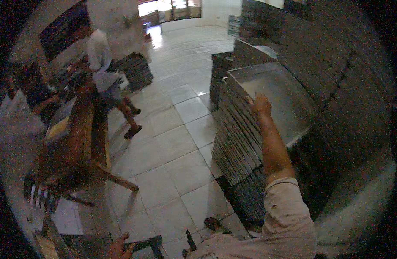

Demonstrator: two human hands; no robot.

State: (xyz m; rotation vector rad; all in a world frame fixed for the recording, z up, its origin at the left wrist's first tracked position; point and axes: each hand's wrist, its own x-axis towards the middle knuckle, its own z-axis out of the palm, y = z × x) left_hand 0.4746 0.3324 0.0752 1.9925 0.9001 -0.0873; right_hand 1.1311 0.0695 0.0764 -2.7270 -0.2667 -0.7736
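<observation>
Tiled floor [164, 168] lies dim, left hand [119, 248] cut off below.

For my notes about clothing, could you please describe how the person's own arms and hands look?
The right arm has a short pale sleeve with a banded hem and a small dark spot. No glove shows on the right hand or the left hand. The left sleeve cannot be made out.

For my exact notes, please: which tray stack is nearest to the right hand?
The near stack, directly below the right hand, which is at its top tray. The others, like the stack behind it, stand farther from the hand.
</observation>
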